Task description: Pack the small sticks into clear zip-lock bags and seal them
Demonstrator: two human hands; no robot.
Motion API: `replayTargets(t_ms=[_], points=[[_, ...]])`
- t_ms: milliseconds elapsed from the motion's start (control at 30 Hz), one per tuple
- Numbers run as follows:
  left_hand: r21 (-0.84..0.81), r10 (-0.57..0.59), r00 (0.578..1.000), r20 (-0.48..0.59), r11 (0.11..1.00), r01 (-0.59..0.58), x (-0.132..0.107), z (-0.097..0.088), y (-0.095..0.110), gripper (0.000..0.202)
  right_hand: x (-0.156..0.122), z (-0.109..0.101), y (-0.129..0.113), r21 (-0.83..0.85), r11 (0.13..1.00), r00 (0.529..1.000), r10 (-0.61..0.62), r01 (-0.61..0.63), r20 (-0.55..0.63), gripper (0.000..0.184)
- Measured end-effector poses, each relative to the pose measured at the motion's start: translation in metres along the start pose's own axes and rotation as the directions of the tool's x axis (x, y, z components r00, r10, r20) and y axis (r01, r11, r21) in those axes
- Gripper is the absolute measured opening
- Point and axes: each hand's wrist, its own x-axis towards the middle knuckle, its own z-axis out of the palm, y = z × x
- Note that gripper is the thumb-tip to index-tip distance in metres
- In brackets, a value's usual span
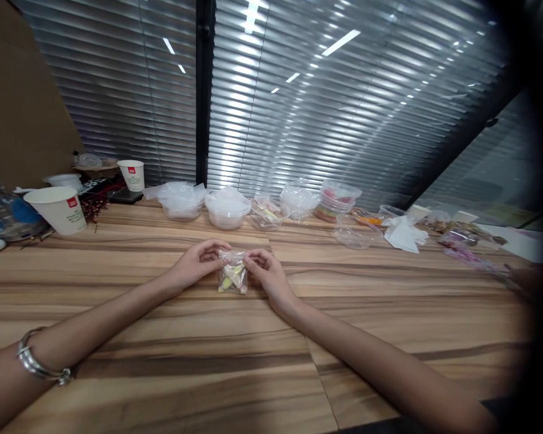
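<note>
A small clear plastic bag with pale yellow and pinkish pieces inside is held between my two hands, just above or on the wooden table. My left hand pinches its upper left corner between thumb and fingers. At the upper right corner, my right hand grips the bag the same way. What exactly the pieces in the bag are is too small to tell. Beyond my hands stands a clear bowl with similar light-coloured contents.
Plastic-wrapped bowls line the back, with a stack of round containers beside them. Paper cups stand at the left. Crumpled white tissue lies to the right, near a clear lid. Window blinds rise behind the table.
</note>
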Motion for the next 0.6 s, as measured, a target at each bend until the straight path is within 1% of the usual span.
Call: replayTargets(t_ms=[67, 167, 333, 433, 600], points=[[0.014, -0.007, 1.000, -0.023, 1.000, 0.008, -0.0003, -0.0001, 0.0006, 0.038, -0.0006, 0.0002, -0.0002, -0.040, 0.999, 1.000, 0.023, -0.023, 0.004, 0.019], [0.012, -0.015, 1.000, -0.012, 1.000, 0.015, -0.0002, 0.0002, 0.0024, 0.039, -0.0007, 0.0008, -0.0013, -0.056, 0.998, 1.000, 0.025, -0.026, -0.010, 0.019], [0.017, -0.042, 0.999, 0.019, 0.999, 0.042, -0.0002, 0.0006, 0.0051, 0.024, -0.0001, 0.0005, -0.0014, -0.036, 0.999, 0.998, -0.008, 0.006, -0.067, 0.019], [0.046, -0.046, 0.999, 0.008, 0.998, 0.045, 0.0003, 0.0000, 0.0045, 0.022, 0.0000, 0.0001, 0.0001, -0.036, 0.999, 0.998, -0.010, 0.007, -0.065, 0.020], [0.107, -0.001, 1.000, -0.023, 0.994, 0.004, 0.0027, -0.0020, -0.0016, 0.022, -0.0005, 0.0005, 0.0008, -0.037, 0.999, 0.998, -0.009, 0.007, -0.058, 0.018]])
